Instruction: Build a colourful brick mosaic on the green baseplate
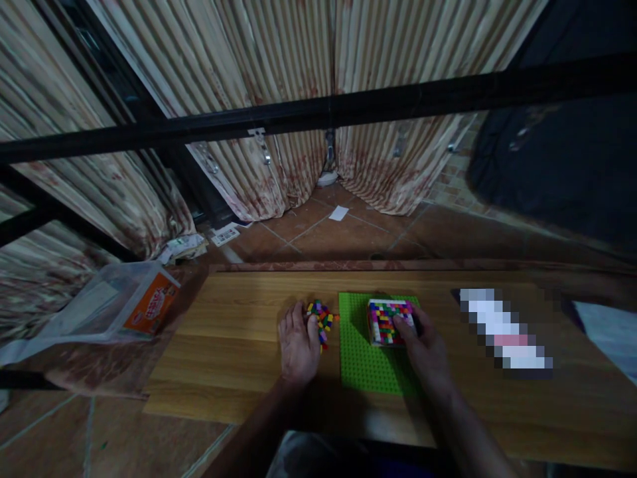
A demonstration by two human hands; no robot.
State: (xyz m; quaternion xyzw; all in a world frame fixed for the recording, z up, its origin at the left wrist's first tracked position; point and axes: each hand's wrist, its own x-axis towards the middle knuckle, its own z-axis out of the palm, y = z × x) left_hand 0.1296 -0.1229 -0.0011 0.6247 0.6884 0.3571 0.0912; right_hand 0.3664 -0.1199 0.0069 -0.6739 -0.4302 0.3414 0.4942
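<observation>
My left hand point(300, 342) rests on the table, fingers stretched out and resting against a small heap of loose toy bricks point(324, 317) in mixed colours. Some of that heap is hidden behind the hand. On the green studded baseplate point(355, 365) stands a rectangular block built of toy bricks point(382, 322), with white sides and a multicoloured top. My right hand point(430, 348) grips this block at its right side. The thumb lies on the coloured top, and the other fingers are partly hidden behind the right edge.
The wooden table point(219, 345) carries a blurred-out flat object point(505, 328) and a white sheet point(610, 335) to the right. A clear plastic tub point(109, 292) with an orange label stands at the left. Beyond the table, a dark metal bar point(298, 114) crosses before striped curtains point(279, 66).
</observation>
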